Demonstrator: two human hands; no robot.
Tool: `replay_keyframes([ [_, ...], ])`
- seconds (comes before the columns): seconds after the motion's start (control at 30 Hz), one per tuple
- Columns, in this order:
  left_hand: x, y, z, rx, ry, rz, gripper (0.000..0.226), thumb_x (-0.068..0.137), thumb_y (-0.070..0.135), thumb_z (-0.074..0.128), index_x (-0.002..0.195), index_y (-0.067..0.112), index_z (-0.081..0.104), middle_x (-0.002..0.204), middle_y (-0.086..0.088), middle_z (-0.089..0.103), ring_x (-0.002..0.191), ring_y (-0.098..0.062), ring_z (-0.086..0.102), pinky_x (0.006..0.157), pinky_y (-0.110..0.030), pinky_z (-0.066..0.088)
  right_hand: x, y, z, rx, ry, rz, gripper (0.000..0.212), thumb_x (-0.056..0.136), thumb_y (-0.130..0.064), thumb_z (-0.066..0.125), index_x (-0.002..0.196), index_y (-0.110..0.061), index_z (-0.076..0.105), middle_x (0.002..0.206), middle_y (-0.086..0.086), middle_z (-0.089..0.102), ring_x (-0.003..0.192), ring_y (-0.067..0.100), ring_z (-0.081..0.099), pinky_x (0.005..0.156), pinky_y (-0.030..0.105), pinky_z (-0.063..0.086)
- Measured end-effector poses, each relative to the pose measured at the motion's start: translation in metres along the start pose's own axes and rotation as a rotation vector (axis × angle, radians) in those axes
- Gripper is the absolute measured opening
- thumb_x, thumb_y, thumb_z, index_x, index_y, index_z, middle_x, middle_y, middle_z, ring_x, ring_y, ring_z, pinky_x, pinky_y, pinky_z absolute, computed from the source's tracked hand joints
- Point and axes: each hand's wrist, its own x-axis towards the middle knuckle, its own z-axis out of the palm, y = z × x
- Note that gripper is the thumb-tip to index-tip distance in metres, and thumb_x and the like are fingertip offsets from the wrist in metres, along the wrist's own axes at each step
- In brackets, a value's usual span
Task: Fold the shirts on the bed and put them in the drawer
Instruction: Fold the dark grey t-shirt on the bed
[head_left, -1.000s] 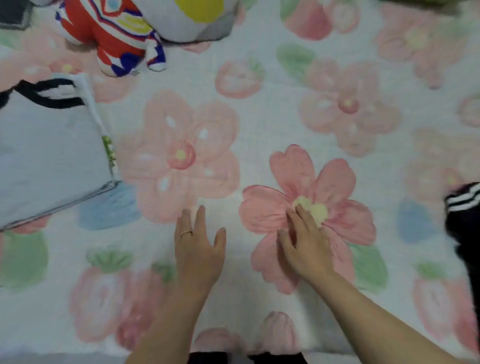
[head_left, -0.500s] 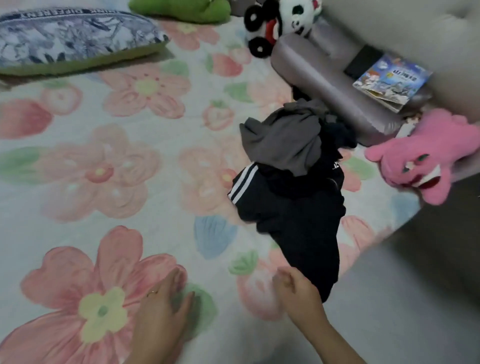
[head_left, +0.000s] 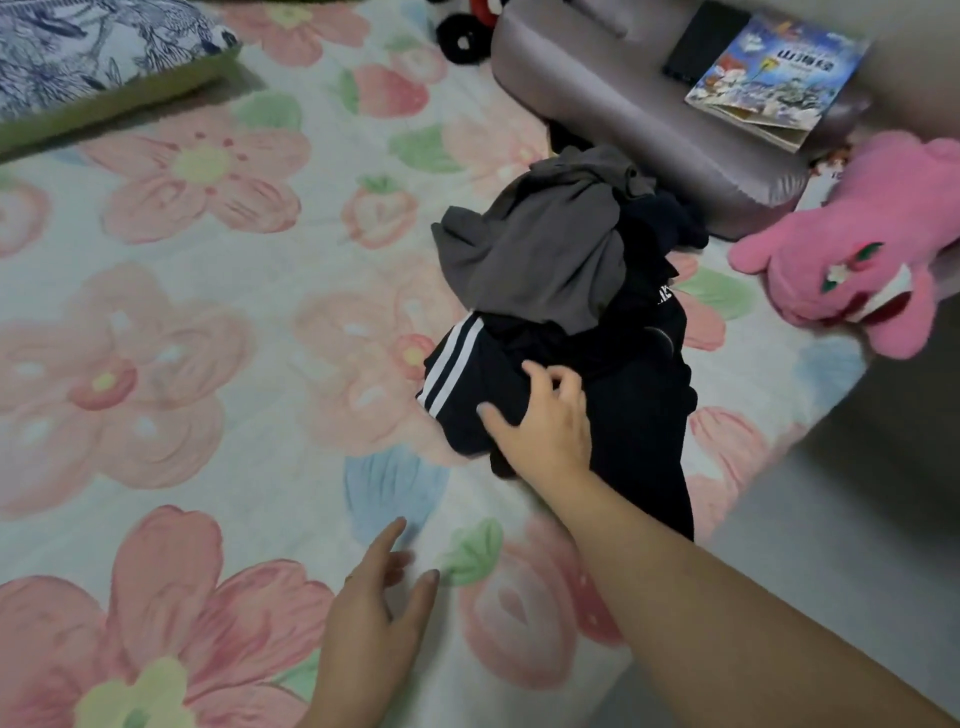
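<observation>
The right hand (head_left: 545, 415) grasps a black striped shirt (head_left: 467, 374), centre frame, under a grey shirt (head_left: 540, 249); the left hand (head_left: 374, 618) hovers released, lower centre. Tugging could drag the grey shirt off the bed (head_left: 208, 338).

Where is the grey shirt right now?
In the head view the grey shirt lies right of centre, crumpled atop the black striped garment, beside the purple cushion and left of the pink plush toy.

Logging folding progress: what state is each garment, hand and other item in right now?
Black striped shirt: unfolded, crumpled on the floral bedspread.
Grey shirt: unfolded, heaped on the black striped shirt.
Right hand: fingers curled into the black striped shirt.
Left hand: open, empty.
Book: closed, on the mauve cushion.
</observation>
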Motion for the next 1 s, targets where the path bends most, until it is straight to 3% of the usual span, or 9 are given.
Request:
replay_keyframes([
  [0.17,0.01,-0.003,-0.008,-0.056,0.058,-0.025,0.054,0.076,0.006,0.076,0.125,0.018,0.058,0.098,-0.005,0.068,0.094,-0.023,0.062,0.078,-0.031,0.046,0.063,-0.004,-0.031,0.02,0.29,0.045,0.07,0.082,-0.035,0.068,0.14,-0.014,0.035,0.138,0.015,0.036,0.123,0.036,0.037,0.099,0.044,0.035],
  [0.27,0.021,0.007,-0.015,-0.114,0.063,0.028,0.05,0.078,0.007,0.074,0.123,0.021,0.058,0.087,0.003,0.07,0.085,-0.014,0.064,0.073,-0.025,0.046,0.106,0.003,-0.043,0.139,0.164,0.271,0.07,0.085,-0.031,0.067,0.141,-0.006,0.032,0.139,0.019,0.044,0.126,0.038,0.042,0.101,0.042,0.038],
  [0.37,0.028,0.02,-0.022,-0.153,0.058,0.07,0.046,0.081,0.008,0.071,0.122,0.023,0.057,0.084,0.004,0.069,0.083,-0.008,0.064,0.076,-0.021,0.044,0.123,0.006,-0.043,0.302,0.056,0.363,0.036,0.088,-0.021,0.063,0.116,0.0,0.057,0.12,0.018,0.06,0.11,0.033,0.057,0.08,0.029,0.043],
  [0.57,0.02,0.051,-0.046,-0.288,0.102,0.108,0.044,0.083,0.009,0.068,0.122,0.026,0.057,0.089,0.003,0.068,0.078,-0.011,0.065,0.07,-0.013,0.046,0.079,-0.045,-0.083,0.701,-0.001,0.038,0.034,0.094,-0.019,0.056,0.127,-0.011,0.053,0.126,0.002,0.06,0.11,0.014,0.057,0.098,0.032,0.045],
  [0.67,0.01,0.081,-0.07,-0.338,0.146,0.26,0.056,0.081,0.014,0.072,0.122,0.043,0.047,0.108,0.014,0.06,0.097,-0.003,0.06,0.08,-0.016,0.046,0.022,-0.092,-0.123,0.957,-0.111,-0.242,0.011,0.093,-0.013,0.052,0.092,-0.021,0.059,0.084,-0.014,0.069,0.083,0.001,0.064,0.077,0.021,0.052],
  [0.77,-0.004,0.12,-0.108,-0.26,0.136,0.468,0.076,0.075,0.036,0.075,0.125,0.062,0.023,0.13,0.023,0.037,0.126,0.003,0.037,0.1,-0.017,0.033,-0.041,-0.136,-0.162,1.13,-0.175,-0.416,0.01,0.086,-0.017,0.056,0.08,-0.024,0.059,0.074,-0.008,0.067,0.076,0.01,0.065,0.076,0.027,0.056],
  [0.83,-0.015,0.141,-0.14,-0.165,0.166,0.577,0.078,0.068,0.044,0.069,0.126,0.063,0.02,0.137,0.02,0.028,0.131,0.008,0.024,0.102,-0.004,0.02,-0.078,-0.161,-0.183,1.203,-0.209,-0.467,0.012,0.086,-0.023,0.065,0.075,-0.025,0.064,0.069,-0.006,0.067,0.069,0.009,0.064,0.068,0.025,0.056],
  [0.93,-0.044,0.16,-0.19,-0.13,0.221,0.656,0.034,0.071,0.035,0.062,0.104,0.041,0.061,0.111,0.019,0.057,0.11,0.003,0.051,0.095,-0.012,0.038,-0.127,-0.195,-0.208,1.321,-0.215,-0.481,0.005,0.074,-0.027,0.066,0.075,-0.023,0.064,0.065,0.001,0.068,0.061,0.011,0.065,0.06,0.022,0.056],
  [1.0,-0.072,0.162,-0.221,-0.178,0.201,0.654,0.011,0.076,0.027,0.055,0.077,0.035,0.063,0.076,0.022,0.066,0.079,0.008,0.059,0.075,-0.013,0.045,-0.154,-0.216,-0.22,1.363,-0.158,-0.432,0.014,0.076,-0.019,0.065,0.085,-0.024,0.055,0.058,0.004,0.066,0.053,0.011,0.062,0.052,0.02,0.052],
])
